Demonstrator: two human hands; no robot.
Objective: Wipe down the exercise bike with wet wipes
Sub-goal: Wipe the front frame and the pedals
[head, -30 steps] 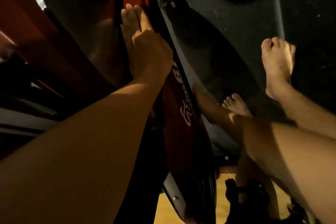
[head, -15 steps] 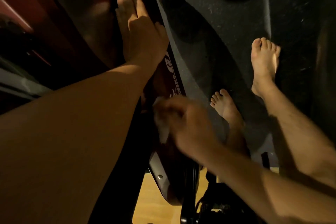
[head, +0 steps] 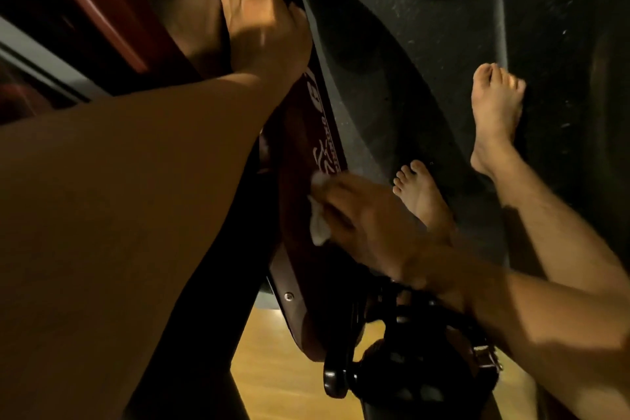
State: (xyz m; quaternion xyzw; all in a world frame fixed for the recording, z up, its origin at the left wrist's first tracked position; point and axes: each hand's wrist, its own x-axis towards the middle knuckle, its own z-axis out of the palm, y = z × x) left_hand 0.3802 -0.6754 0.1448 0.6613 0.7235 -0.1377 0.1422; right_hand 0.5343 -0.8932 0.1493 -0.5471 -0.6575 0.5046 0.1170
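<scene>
The exercise bike's dark red side cover (head: 300, 160) with white lettering runs down the middle of the head view. My left hand (head: 262, 20) lies flat with straight fingers on the bike's upper frame. Lower down, my right hand (head: 371, 225) holds a crumpled white wet wipe (head: 318, 218) against the red cover, just below the lettering. The black pedal with its strap (head: 426, 351) sits under my right wrist.
A dark rubber mat (head: 426, 44) covers the floor to the right, with my two bare feet (head: 494, 106) on it. Wooden floor (head: 272, 368) shows below the bike. A red and grey frame part (head: 102, 3) crosses the upper left.
My right hand came up from behind the bike with the wipe and now presses it on the red cover. My left hand stays flat on the upper frame.
</scene>
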